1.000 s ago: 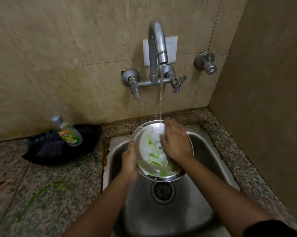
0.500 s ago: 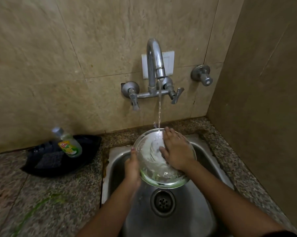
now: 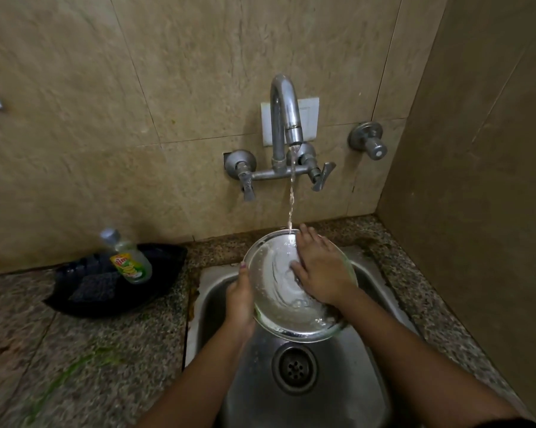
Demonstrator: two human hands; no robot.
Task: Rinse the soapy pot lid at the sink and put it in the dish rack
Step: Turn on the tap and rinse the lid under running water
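Note:
A round glass pot lid (image 3: 279, 291) with a metal rim is held tilted over the steel sink (image 3: 362, 393), under the running stream from the wall tap (image 3: 286, 118). My left hand (image 3: 240, 301) grips the lid's left edge. My right hand (image 3: 320, 270) lies flat on the lid's inner face, fingers spread, with water running over them. White foam and water streak the glass. No dish rack is in view.
A dish soap bottle (image 3: 127, 257) leans in a black tray (image 3: 84, 291) on the granite counter (image 3: 44, 350) to the left. Green soap streaks mark the counter. The drain (image 3: 294, 367) sits below the lid. A side wall (image 3: 476, 211) closes the right.
The green soap streaks seen on the lid a second ago have washed off. My right hand has rubbed across the lid's inner face. The view has tilted upward, so the tap appears lower.

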